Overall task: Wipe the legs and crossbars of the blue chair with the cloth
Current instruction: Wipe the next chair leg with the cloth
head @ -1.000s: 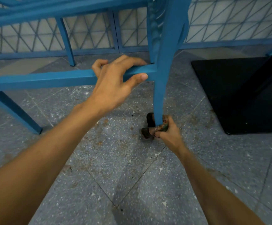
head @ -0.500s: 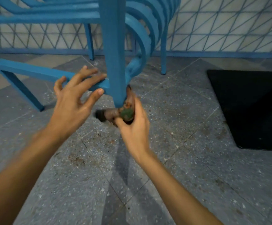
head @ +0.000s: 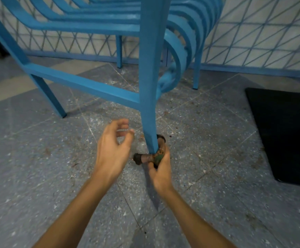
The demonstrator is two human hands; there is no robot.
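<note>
Wiping the foot of the blue chair's near leg with the cloth.

The right hand (head: 160,169) clamps the cloth (head: 145,158) between thumb and curled fingers and wraps it round the bottom of the near leg (head: 151,77) of the blue chair (head: 91,24), just above the speckled floor (head: 208,158). Wrapped this way, one stroke probably reaches several faces of the square post. One rolled end of the cloth sticks out left of the leg, and the rest bunches behind it. The left hand (head: 112,151) hovers just left of the leg, touching nothing, its fingers loosely curled and slightly apart, perhaps ready to steady the frame or take the loose end. The crossbar (head: 84,85) joining this leg higher up has no hand on it. A black mat (head: 285,133) lies well apart on the right.
</note>
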